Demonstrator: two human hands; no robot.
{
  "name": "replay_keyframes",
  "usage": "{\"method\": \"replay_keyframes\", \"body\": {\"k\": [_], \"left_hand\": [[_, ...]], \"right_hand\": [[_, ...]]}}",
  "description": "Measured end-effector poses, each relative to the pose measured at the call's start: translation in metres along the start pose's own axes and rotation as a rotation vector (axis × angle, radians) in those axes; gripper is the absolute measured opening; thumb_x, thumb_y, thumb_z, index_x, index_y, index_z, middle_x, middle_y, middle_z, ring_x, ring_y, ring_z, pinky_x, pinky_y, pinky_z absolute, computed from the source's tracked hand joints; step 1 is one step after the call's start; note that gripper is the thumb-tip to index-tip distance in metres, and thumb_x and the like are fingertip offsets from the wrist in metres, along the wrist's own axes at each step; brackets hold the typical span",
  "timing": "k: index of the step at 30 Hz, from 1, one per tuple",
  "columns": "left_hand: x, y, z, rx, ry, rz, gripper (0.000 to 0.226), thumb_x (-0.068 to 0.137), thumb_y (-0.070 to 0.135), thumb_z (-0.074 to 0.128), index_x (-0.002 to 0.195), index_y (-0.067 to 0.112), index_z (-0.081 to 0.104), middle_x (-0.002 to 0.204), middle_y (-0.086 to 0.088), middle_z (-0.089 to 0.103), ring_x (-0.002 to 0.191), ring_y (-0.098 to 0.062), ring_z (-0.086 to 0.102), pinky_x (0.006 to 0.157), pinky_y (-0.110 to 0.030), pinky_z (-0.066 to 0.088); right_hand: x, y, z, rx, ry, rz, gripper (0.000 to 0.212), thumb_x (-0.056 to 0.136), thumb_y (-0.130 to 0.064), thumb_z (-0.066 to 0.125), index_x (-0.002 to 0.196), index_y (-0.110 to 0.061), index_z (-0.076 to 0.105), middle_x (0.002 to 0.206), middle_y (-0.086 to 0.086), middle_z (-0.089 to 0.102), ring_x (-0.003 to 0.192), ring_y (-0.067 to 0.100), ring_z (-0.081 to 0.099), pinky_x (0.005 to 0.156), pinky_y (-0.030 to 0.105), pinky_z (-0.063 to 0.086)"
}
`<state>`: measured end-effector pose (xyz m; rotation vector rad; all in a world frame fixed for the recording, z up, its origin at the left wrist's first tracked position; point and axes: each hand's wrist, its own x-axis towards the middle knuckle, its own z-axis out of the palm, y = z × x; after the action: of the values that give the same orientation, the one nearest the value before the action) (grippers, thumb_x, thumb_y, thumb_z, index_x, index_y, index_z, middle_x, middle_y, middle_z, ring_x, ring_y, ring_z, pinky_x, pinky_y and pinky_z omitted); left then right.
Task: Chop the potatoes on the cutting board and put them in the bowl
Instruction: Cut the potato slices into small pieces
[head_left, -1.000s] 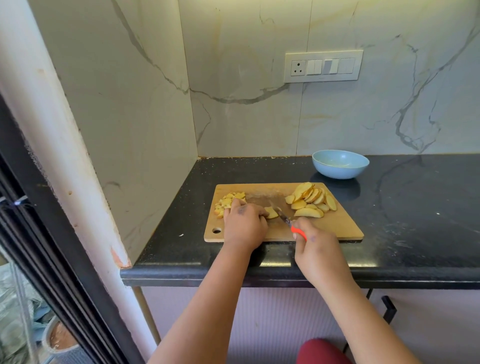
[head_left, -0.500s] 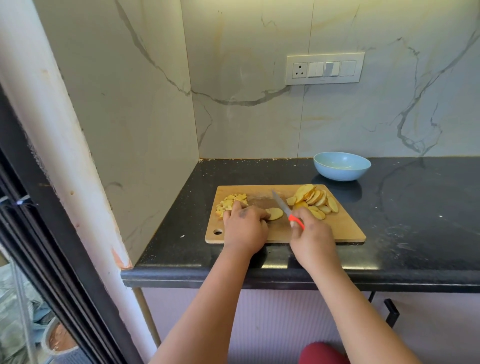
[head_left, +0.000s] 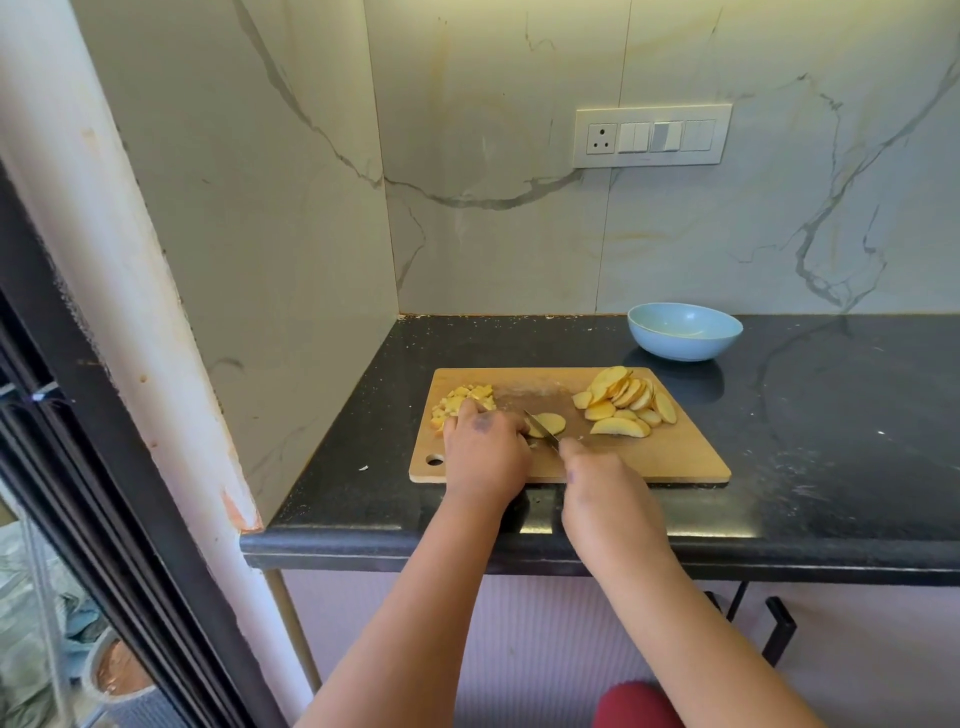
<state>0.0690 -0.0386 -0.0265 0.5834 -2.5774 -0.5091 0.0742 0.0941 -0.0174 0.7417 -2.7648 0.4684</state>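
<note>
Grip status: right hand (head_left: 605, 486) is curled round the knife (head_left: 541, 433), handle hidden inside the fist, blade angled across one potato slice (head_left: 548, 423). Left hand (head_left: 483, 452) steadies that slice from its left side with bent fingertips. Both rest on the wooden cutting board (head_left: 649, 457). Diced potato pieces (head_left: 462, 402) lie at the board's far left corner, partly behind the left hand. Uncut slices (head_left: 626, 402) are heaped at the far right corner. Blue bowl (head_left: 684, 331) stands apart, behind the board, on the black table (head_left: 831, 426).
</note>
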Motion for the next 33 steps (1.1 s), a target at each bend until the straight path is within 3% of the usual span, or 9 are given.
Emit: {"method": "replay_keyframes", "body": {"k": [3, 6, 10, 14, 18, 24, 29, 33], "left_hand": [[0.000, 0.000, 0.002, 0.021, 0.016, 0.006, 0.040, 0.092, 0.012, 0.039, 0.109, 0.025, 0.073, 0.103, 0.000, 0.070, 0.108, -0.025, 0.038, 0.089, -0.037, 0.027], [-0.001, -0.001, 0.000, 0.000, 0.009, 0.002, 0.040, 0.092, 0.012, 0.040, 0.110, 0.025, 0.073, 0.106, 0.000, 0.070, 0.111, -0.025, 0.038, 0.091, -0.037, 0.027], [0.001, -0.003, 0.000, -0.034, 0.012, -0.014, 0.040, 0.095, 0.015, 0.041, 0.118, 0.027, 0.070, 0.112, -0.002, 0.067, 0.118, -0.025, 0.038, 0.096, -0.038, 0.028], [0.004, -0.005, 0.004, -0.025, 0.010, -0.020, 0.040, 0.094, 0.014, 0.040, 0.116, 0.028, 0.071, 0.111, -0.004, 0.067, 0.116, -0.025, 0.038, 0.095, -0.038, 0.028], [0.003, -0.005, 0.005, -0.019, 0.018, -0.019, 0.041, 0.093, 0.013, 0.040, 0.115, 0.029, 0.071, 0.109, -0.003, 0.066, 0.114, -0.024, 0.038, 0.094, -0.037, 0.027], [0.002, -0.003, 0.002, -0.014, 0.011, -0.002, 0.042, 0.092, 0.013, 0.039, 0.112, 0.028, 0.072, 0.106, 0.000, 0.068, 0.110, -0.024, 0.038, 0.090, -0.036, 0.026], [0.000, -0.003, 0.002, -0.011, 0.007, -0.011, 0.041, 0.092, 0.012, 0.039, 0.111, 0.026, 0.073, 0.106, 0.000, 0.068, 0.110, -0.024, 0.038, 0.089, -0.037, 0.026], [0.000, -0.002, -0.002, -0.019, -0.007, -0.005, 0.039, 0.094, 0.012, 0.039, 0.111, 0.023, 0.073, 0.105, -0.004, 0.067, 0.111, -0.025, 0.038, 0.088, -0.037, 0.026]], "right_hand": [[0.020, -0.009, 0.000, -0.007, -0.007, -0.008, 0.034, 0.094, -0.004, 0.048, 0.125, -0.018, 0.049, 0.085, 0.003, 0.059, 0.069, 0.017, 0.055, 0.052, 0.027, 0.041], [0.027, 0.001, 0.000, 0.254, -0.022, 0.084, 0.021, 0.095, -0.010, 0.051, 0.113, -0.021, 0.055, 0.086, 0.001, 0.061, 0.066, 0.009, 0.054, 0.049, 0.019, 0.035], [0.007, 0.022, 0.000, 0.467, 0.135, 0.086, 0.011, 0.097, -0.017, 0.054, 0.104, -0.023, 0.060, 0.084, -0.004, 0.061, 0.063, -0.002, 0.047, 0.045, 0.009, 0.028], [-0.010, 0.025, 0.001, 0.373, 0.140, 0.003, 0.012, 0.096, -0.017, 0.054, 0.103, -0.026, 0.059, 0.074, -0.006, 0.057, 0.060, 0.004, 0.050, 0.044, 0.015, 0.031], [-0.011, 0.020, 0.001, 0.248, 0.075, -0.025, 0.018, 0.096, -0.017, 0.051, 0.110, -0.026, 0.058, 0.079, 0.000, 0.064, 0.066, 0.016, 0.059, 0.056, 0.035, 0.054], [0.006, -0.009, -0.011, 0.024, -0.084, -0.001, 0.039, 0.092, -0.002, 0.049, 0.126, -0.021, 0.047, 0.078, -0.001, 0.052, 0.065, 0.015, 0.053, 0.050, 0.027, 0.040], [0.015, -0.015, -0.036, 0.079, -0.205, 0.097, 0.035, 0.087, 0.000, 0.058, 0.116, -0.019, 0.058, 0.095, 0.003, 0.060, 0.080, 0.018, 0.058, 0.066, 0.029, 0.051], [0.010, 0.011, -0.068, 0.017, -0.329, 0.135, 0.024, 0.088, -0.006, 0.060, 0.108, -0.019, 0.064, 0.107, 0.000, 0.061, 0.094, 0.019, 0.059, 0.081, 0.028, 0.050]]}}
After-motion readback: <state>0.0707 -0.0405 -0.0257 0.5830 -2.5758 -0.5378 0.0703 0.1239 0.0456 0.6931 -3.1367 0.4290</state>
